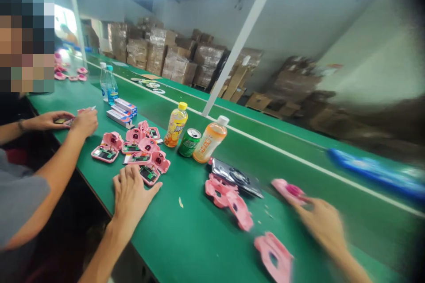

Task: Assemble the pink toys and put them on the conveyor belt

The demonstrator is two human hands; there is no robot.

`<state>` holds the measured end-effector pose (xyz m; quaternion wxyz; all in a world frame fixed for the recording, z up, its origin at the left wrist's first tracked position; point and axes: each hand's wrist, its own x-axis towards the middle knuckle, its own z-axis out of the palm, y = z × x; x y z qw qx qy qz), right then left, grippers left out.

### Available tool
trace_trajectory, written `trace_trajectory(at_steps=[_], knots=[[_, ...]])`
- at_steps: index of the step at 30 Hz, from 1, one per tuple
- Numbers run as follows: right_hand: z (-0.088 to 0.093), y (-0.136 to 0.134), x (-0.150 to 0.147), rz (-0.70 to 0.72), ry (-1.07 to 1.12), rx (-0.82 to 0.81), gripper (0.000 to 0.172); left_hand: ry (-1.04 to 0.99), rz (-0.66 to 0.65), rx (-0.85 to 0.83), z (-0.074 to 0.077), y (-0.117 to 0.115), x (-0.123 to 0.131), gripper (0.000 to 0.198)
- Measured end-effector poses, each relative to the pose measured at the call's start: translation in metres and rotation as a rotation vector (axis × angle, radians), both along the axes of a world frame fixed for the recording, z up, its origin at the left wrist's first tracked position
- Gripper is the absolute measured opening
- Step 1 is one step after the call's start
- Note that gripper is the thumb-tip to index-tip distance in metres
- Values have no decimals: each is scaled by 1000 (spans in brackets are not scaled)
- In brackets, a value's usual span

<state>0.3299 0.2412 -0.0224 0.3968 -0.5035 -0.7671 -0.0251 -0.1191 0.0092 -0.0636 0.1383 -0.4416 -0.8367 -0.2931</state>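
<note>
My left hand (131,194) rests at the near edge of a group of open pink cases, its thumb spread away from its fingers. Nearest to it is an opened pink case with a circuit board (149,174); whether the fingers touch it I cannot tell. Several similar open pink cases (106,148) with green boards lie just beyond. At the right, my right hand (320,223), a little blurred, pinches the near end of a pink case part with a magenta round piece (288,190). Between my hands lie pink shell pieces (229,199) and a separate pink shell (274,256).
Behind the cases stand a yellow-capped bottle (175,125), a green can (189,142) and an orange drink bottle (210,140). A dark, shiny flat object (235,176) lies beyond the shells. At left, a co-worker's hands (83,122) hold a small part near small boxes (121,114).
</note>
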Motion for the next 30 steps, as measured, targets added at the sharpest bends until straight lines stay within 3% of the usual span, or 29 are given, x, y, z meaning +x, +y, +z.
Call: trace_trajectory(at_steps=[3, 4, 6, 8, 10, 13, 17, 20, 23, 26, 30], knots=[[5, -26, -24, -226, -11, 99, 32, -18, -52, -34, 1, -3, 12, 42], [8, -42, -36, -226, -11, 135, 30, -23, -53, -37, 1, -8, 17, 40], [10, -83, -64, -101, -33, 201, 23, -27, -72, -37, -3, -23, 33, 38], [7, -131, -98, 146, -75, 211, 16, -50, -124, -4, -10, -42, 58, 43], [0, -175, -131, 373, -117, 87, 30, -102, -196, 53, -18, -63, 84, 55], [-11, -211, -171, 435, -150, -57, 46, -213, -305, 108, -23, -87, 100, 63], [-8, -211, -193, 382, -132, 91, 37, -413, -446, 54, -11, -81, 70, 37], [4, -208, -207, 397, -280, 97, 24, -426, -694, -120, 8, -58, 42, 32], [10, -212, -228, 391, -498, 13, 12, -392, -869, -312, 26, -42, 32, 40], [8, -214, -248, 367, -602, -85, 18, -341, -915, -357, 32, -36, 34, 39], [4, -208, -255, 355, -614, -204, 19, -299, -914, -357, 28, -35, 39, 36]])
